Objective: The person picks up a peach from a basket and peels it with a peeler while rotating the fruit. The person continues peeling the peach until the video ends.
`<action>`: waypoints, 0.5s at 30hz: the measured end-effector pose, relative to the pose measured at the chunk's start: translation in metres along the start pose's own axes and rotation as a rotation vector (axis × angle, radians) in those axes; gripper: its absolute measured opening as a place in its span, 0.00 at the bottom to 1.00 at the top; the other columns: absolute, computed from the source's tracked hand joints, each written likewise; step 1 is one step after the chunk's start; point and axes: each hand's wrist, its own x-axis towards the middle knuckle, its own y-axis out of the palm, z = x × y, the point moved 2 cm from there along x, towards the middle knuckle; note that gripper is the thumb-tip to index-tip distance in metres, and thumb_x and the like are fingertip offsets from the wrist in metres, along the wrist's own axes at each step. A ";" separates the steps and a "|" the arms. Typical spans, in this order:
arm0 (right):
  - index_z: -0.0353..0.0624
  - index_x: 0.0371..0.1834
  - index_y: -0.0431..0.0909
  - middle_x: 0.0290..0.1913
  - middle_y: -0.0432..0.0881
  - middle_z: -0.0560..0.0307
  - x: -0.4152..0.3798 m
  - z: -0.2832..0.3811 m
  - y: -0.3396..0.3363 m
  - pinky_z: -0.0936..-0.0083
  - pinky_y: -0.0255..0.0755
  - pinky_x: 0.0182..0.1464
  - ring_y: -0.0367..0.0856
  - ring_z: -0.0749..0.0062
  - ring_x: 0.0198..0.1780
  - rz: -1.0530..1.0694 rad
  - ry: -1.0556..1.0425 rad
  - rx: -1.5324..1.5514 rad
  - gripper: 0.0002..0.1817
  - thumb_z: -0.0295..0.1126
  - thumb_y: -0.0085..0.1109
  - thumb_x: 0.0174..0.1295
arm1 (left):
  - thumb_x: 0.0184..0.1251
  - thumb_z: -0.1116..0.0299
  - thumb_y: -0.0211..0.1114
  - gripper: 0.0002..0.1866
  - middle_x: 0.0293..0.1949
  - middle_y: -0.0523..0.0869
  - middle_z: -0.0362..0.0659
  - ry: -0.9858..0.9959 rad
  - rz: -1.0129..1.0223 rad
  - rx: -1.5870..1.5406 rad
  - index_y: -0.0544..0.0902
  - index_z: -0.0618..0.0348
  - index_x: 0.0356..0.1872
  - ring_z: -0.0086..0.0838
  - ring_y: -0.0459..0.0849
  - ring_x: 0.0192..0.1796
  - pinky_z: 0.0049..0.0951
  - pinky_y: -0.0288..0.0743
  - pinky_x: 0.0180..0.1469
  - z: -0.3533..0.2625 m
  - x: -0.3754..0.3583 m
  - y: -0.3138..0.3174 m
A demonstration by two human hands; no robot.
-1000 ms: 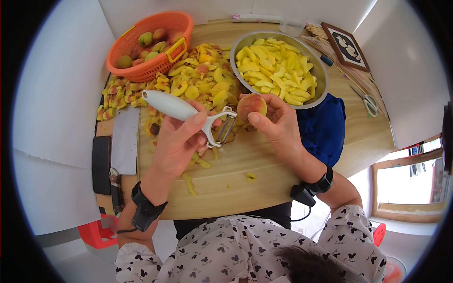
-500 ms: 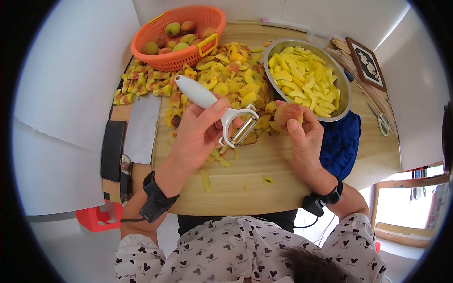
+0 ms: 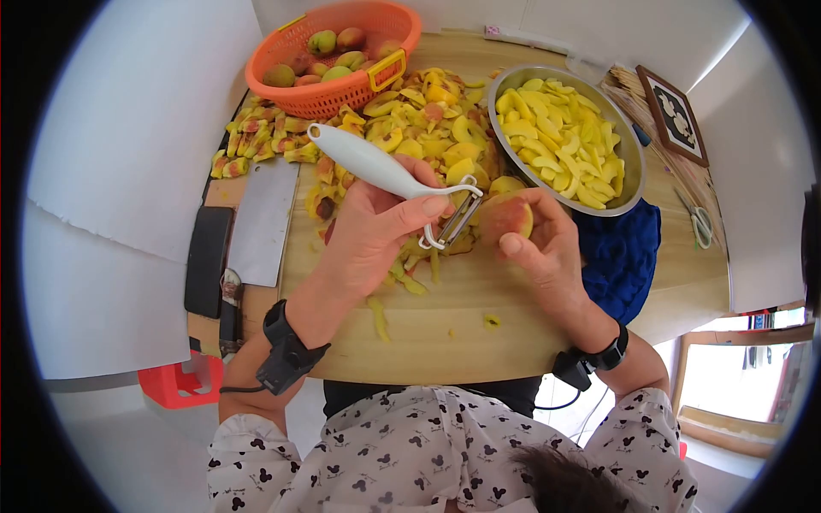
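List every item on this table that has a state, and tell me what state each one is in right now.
Left hand: closed on the peeler handle.
Peeler: held, blade against the peach.
Right hand: gripping the peach.
Peach: held, skin mostly on.
Orange basket: holding whole peaches.
Metal bowl: nearly full of yellow slices.
Cleaver: lying flat, unused.
Scissors: lying on the table, closed or open unclear.

White short-sleeved top with small black mouse-head print [image 3: 428, 453], black strapped wrist devices with cables on both wrists [image 3: 286, 350], dark hair [image 3: 573, 483]
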 end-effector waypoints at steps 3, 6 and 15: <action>0.37 0.50 0.68 0.46 0.79 0.57 -0.001 -0.006 0.002 0.80 0.70 0.52 0.77 0.79 0.48 0.118 0.081 0.037 0.25 0.34 0.70 0.54 | 0.58 0.72 0.70 0.15 0.37 0.82 0.39 0.047 0.025 0.030 0.76 0.60 0.43 0.22 0.82 0.40 0.20 0.75 0.38 -0.001 -0.002 0.005; 0.37 0.50 0.68 0.47 0.78 0.58 0.001 -0.007 0.002 0.80 0.71 0.51 0.77 0.79 0.48 0.143 0.134 0.045 0.26 0.35 0.71 0.53 | 0.57 0.72 0.69 0.16 0.38 0.80 0.39 0.009 0.048 0.088 0.74 0.58 0.44 0.23 0.81 0.41 0.24 0.74 0.41 0.000 -0.006 0.010; 0.38 0.49 0.68 0.47 0.78 0.58 0.001 -0.009 0.002 0.81 0.73 0.49 0.77 0.80 0.46 0.194 0.116 0.027 0.27 0.32 0.73 0.51 | 0.56 0.75 0.69 0.17 0.42 0.78 0.41 0.073 0.142 0.129 0.72 0.59 0.44 0.29 0.79 0.49 0.32 0.71 0.55 0.006 -0.006 0.018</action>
